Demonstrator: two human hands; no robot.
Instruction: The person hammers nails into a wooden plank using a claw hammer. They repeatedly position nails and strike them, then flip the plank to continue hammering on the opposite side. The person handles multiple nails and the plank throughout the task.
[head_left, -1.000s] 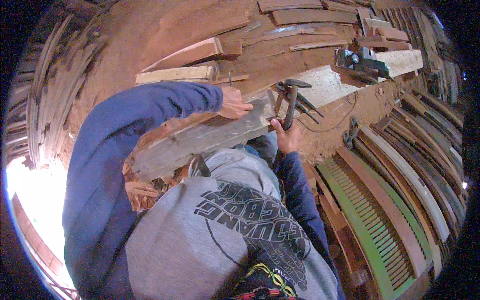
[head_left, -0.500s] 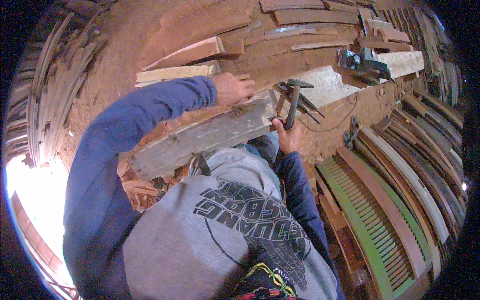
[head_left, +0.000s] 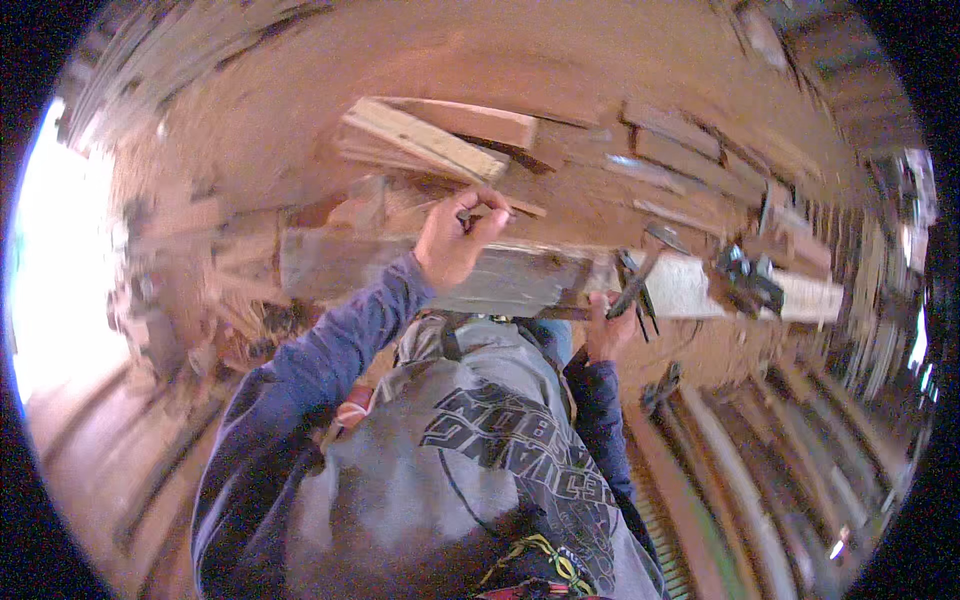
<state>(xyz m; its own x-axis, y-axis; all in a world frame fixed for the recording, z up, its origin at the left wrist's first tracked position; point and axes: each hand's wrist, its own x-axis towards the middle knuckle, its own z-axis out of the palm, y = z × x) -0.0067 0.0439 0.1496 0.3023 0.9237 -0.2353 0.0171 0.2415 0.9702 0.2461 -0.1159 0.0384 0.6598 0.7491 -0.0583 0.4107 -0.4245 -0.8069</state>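
Observation:
My left hand (head_left: pixel 458 238) is raised over the grey weathered wooden beam (head_left: pixel 525 280), thumb and fingers pinched together. A small dark thing may be in the pinch, too blurred to make out. At the beam's right end, my right hand (head_left: pixel 608 328) is closed round the dark handle of a hammer (head_left: pixel 648 265), its head pointing up and away from me. Close by the hammer is a pair of pincers (head_left: pixel 643 300) with its two handles spread. Whether the right hand also holds the pincers, I cannot tell.
Beyond the beam lie a pale wood block (head_left: pixel 425 138) and a reddish board (head_left: pixel 470 118). A black power tool (head_left: pixel 750 280) rests on the whitish timber (head_left: pixel 690 285) at right. Long boards (head_left: pixel 730 450) lie at lower right, with more wood pieces (head_left: pixel 680 140) at far right.
The view has swung, so the beam now runs nearly level. My left hand has lifted off the beam's far edge, its fingers now pinched. The right hand keeps the hammer.

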